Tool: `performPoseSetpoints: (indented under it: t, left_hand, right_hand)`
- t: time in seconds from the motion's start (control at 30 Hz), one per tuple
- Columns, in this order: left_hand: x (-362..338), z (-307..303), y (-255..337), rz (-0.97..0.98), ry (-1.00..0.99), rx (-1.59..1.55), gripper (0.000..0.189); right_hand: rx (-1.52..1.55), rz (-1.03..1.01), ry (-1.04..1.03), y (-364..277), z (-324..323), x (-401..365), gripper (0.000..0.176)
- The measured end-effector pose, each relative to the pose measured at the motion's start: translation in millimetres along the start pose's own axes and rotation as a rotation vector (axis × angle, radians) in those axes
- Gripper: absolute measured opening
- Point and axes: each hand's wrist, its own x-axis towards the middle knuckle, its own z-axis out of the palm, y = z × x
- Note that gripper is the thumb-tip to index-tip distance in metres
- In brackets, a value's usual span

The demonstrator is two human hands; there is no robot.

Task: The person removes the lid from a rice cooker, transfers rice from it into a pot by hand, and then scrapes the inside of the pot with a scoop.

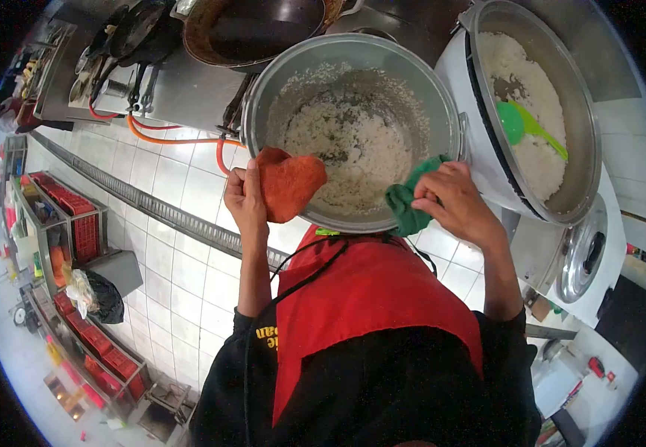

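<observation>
In front of my red apron is a large metal pot (278, 82), with white rice stuck around its bottom and inner wall. My left hand (246, 201) pinches an orange cloth (291, 185) that drapes over the pot's left front rim. On the opposite side, my right hand (457, 205) grips a bunched green cloth (411, 212) against the right front rim. Beside the pot on the right, a wide rice container (487, 141) holds white rice. A green scoop (535, 130) lies on that rice.
Behind the pot, a dark wok (256, 33) sits on the steel counter (181, 86). Orange hoses (163, 138) run along the counter's front. A floor drain (166, 211) crosses the white tiles at left, near red crates (87, 235). A metal lid (583, 249) lies at right.
</observation>
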Motion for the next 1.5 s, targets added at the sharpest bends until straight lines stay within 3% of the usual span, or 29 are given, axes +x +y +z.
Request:
performPoseSetpoints:
  t: [0.07,0.13,0.2,0.27,0.4,0.47,0.53,0.6,0.63,0.67,0.7,0.73,0.77,0.8,0.87,0.93,1.0,1.07,1.13,1.2,1.27,1.3,1.37,1.43,1.5]
  left_hand:
    - [-2,-1,12,0.035,-0.029,0.008,0.031]
    - [-8,-1,36,0.0,-0.029,-0.182,0.029]
    - [-10,-13,60,-0.038,-0.178,-0.272,0.025]
    - [-15,4,91,-0.09,-0.184,-0.271,0.024]
    - [-20,20,103,-0.168,-0.538,-0.254,0.025]
    - [-26,47,108,-0.148,-0.706,-0.086,0.031]
    - [-40,85,109,-0.102,-0.823,0.056,0.029]
    - [-58,137,114,-0.027,-0.904,0.076,0.028]
    - [-66,154,114,0.09,-1.026,0.189,0.028]
    - [-74,171,113,0.214,-1.135,0.308,0.028]
    - [-83,188,109,0.214,-1.127,0.315,0.028]
    - [-92,207,99,0.33,-1.204,0.398,0.027]
    - [-102,220,92,0.448,-1.271,0.487,0.027]
    - [-112,231,84,0.449,-1.241,0.506,0.027]
    - [-128,246,68,0.483,-1.286,0.552,0.025]
    - [-142,252,56,0.439,-1.32,0.505,0.026]
    - [-151,262,53,0.392,-1.352,0.454,0.028]
    - [-161,270,54,0.406,-1.359,0.209,0.03]
    - [-168,285,71,0.467,-1.374,0.137,0.031]
    - [-176,296,91,0.512,-1.402,-0.017,0.033]
    - [-183,302,94,0.537,-1.354,-0.116,0.032]
    - [-182,300,97,0.498,-1.361,-0.08,0.029]
    - [-179,296,96,0.46,-1.368,-0.046,0.026]
    - [-174,284,91,0.662,-1.114,-0.029,0.024]
    - [-149,252,95,0.662,-0.98,0.179,0.028]
  right_hand:
    - [0.004,-0.002,0.033,0,-8,-14,0.017]
    - [0.109,0.094,0.054,-1,-14,-37,0.017]
    - [0.177,0.146,0.044,2,-20,-63,0.015]
    - [0.212,0.324,0.085,12,-20,-93,0.017]
    - [0.415,0.541,0.078,58,-5,-152,0.019]
    - [0.541,0.609,0.196,97,14,-185,0.02]
    - [0.554,0.678,0.235,144,27,-216,0.02]
    - [0.525,0.734,0.449,215,45,-249,0.018]
    - [0.522,0.741,0.455,229,45,-255,0.018]
    - [0.523,0.834,0.517,244,43,-259,0.018]
    - [0.529,0.921,0.57,257,44,-261,0.017]
    - [0.536,0.905,0.56,277,48,-267,0.017]
    - [0.372,0.765,0.623,296,49,-274,0.018]
    - [0.212,0.616,0.681,311,48,-276,0.019]
    - [0.096,0.819,0.597,298,12,-287,0.022]
    - [0.078,0.806,0.734,289,-28,-304,0.022]
    - [0.301,0.645,1.203,276,-67,-306,0.02]
    - [0.245,0.495,1.17,197,-116,-278,0.022]
    - [0.382,0.096,0.833,147,-134,-252,0.037]
    - [0.222,-0.099,0.322,99,-147,-207,0.055]
    - [0.409,0.132,0.266,83,-116,-205,0.063]
    - [0.408,0.131,0.258,86,-119,-207,0.063]
    - [0.424,0.232,-0.009,107,-130,-214,0.063]
    - [0.566,0.293,0.073,126,-132,-246,0.062]
    - [0.701,0.381,0.192,146,-132,-273,0.062]
